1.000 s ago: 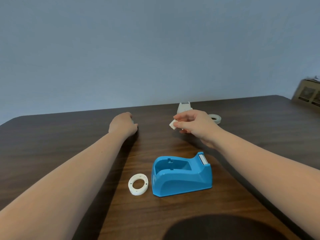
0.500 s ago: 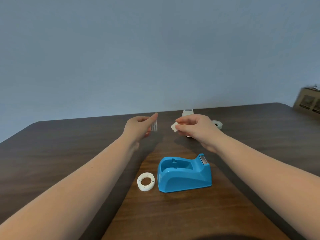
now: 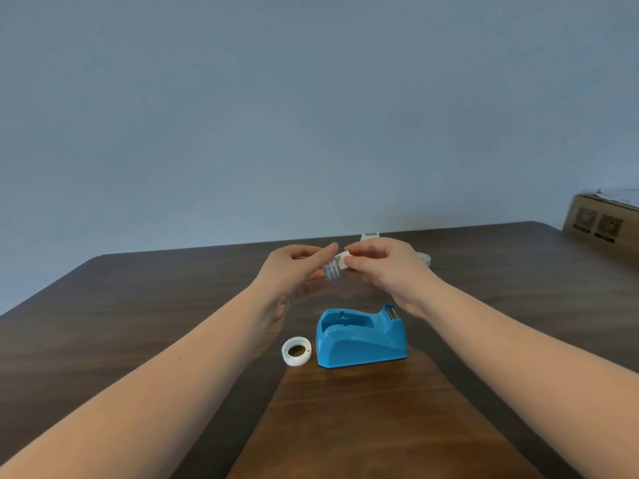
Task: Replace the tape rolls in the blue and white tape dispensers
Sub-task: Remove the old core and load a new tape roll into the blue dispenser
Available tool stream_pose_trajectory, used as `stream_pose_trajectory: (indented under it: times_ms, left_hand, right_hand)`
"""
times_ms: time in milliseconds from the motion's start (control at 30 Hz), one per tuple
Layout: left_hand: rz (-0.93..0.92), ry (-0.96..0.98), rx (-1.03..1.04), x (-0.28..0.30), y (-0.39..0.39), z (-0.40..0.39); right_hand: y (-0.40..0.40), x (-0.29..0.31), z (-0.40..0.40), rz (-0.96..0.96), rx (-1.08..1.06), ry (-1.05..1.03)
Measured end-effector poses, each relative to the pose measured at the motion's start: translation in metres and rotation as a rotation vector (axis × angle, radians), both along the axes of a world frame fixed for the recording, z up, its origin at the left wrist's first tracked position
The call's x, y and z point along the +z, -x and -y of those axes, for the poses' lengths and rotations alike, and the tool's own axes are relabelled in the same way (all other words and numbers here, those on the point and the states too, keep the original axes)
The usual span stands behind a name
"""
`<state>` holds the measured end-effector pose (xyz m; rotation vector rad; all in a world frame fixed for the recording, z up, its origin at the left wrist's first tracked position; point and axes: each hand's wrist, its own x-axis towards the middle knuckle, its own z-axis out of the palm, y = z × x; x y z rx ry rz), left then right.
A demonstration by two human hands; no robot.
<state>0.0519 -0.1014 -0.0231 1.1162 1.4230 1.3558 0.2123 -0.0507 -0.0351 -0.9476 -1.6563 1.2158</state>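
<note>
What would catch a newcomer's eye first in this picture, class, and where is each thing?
The blue dispenser stands out most, near the middle of the dark table with its roll bay empty and a white ring lying just to its left. Beyond it, the left hand and right hand meet above the table, pinching small pale pieces between their fingertips. A cardboard box sits at the far right edge.

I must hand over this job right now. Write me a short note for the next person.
Left hand pinches a small clear piece; right hand holds a small white part; both are raised above the table.
Blue dispenser stands empty, a white ring beside it.
White dispenser and a tape roll lie behind the hands.
Left: load both dispensers.
</note>
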Motion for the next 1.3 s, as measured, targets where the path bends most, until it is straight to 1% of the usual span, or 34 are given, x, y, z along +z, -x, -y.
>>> stream_pose_trajectory:
  times_ms: [100,367,633,700,800,833,900,1000,1067,1300]
  left_hand:
    - [-0.018,-0.006,0.0,0.004,-0.005,0.007]
    - [0.007,0.007,-0.01,0.006,-0.015,0.02]
    - [0.012,0.017,-0.031,0.005,-0.019,0.022]
    - [0.057,0.046,-0.051,0.005,-0.018,0.022]
    - [0.233,0.079,-0.104,0.006,-0.014,0.024]
    - [0.254,0.078,-0.124,0.006,-0.012,0.025]
    - [0.228,0.066,-0.168,0.005,-0.009,0.027]
    - [0.098,0.025,-0.22,0.002,-0.009,0.029]
    - [0.03,0.011,-0.194,-0.001,-0.009,0.029]
    - [-0.061,-0.045,-0.071,-0.008,-0.013,0.025]
  right_hand:
    - [-0.003,0.004,0.008,0.021,-0.006,-0.031]
    - [-0.009,0.003,0.022,0.075,-0.015,-0.041]
    - [-0.011,0.001,0.027,0.058,-0.013,-0.028]
    - [-0.012,0.001,0.026,0.051,-0.015,-0.021]
    - [-0.013,0.002,0.024,0.0,-0.016,0.036]
    - [-0.013,0.002,0.024,-0.023,-0.01,0.062]
    - [-0.013,0.002,0.023,-0.072,0.016,0.126]
    - [-0.013,0.001,0.023,-0.104,0.054,0.196]
    - [-0.013,0.001,0.023,-0.108,0.069,0.218]
    - [-0.013,0.003,0.025,-0.103,0.15,0.248]
